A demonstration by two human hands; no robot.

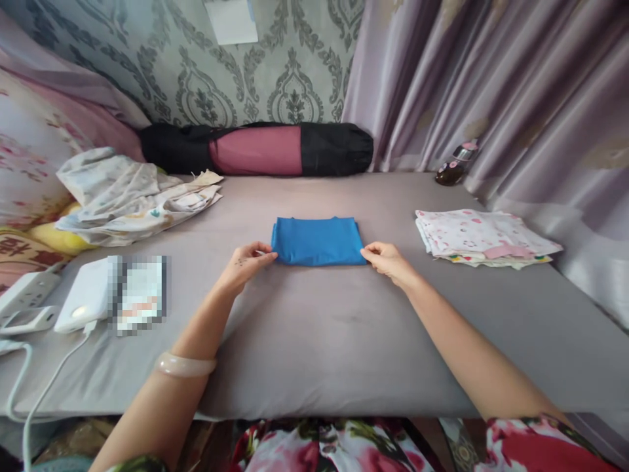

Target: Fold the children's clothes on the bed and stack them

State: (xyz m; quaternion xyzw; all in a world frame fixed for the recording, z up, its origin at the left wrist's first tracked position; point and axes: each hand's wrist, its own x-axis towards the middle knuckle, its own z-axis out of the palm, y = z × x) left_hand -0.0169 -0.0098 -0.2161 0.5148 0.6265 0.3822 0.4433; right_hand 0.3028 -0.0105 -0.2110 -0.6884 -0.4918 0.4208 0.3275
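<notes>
A blue cloth (317,241), folded into a flat rectangle, lies on the grey sheet (334,334) in front of me. My left hand (246,261) pinches its near left corner between thumb and fingers. At the near right corner, my right hand (388,259) pinches the cloth in the same way. What the folded cloth is when spread out cannot be made out.
Folded printed cloths (486,235) are stacked at the right, with a dark bottle (455,164) behind. A crumpled pale cloth (122,190) lies at the left, beyond a white power bank (88,295) and a power strip (29,292). A black-and-maroon roll bag (255,151) lines the wall.
</notes>
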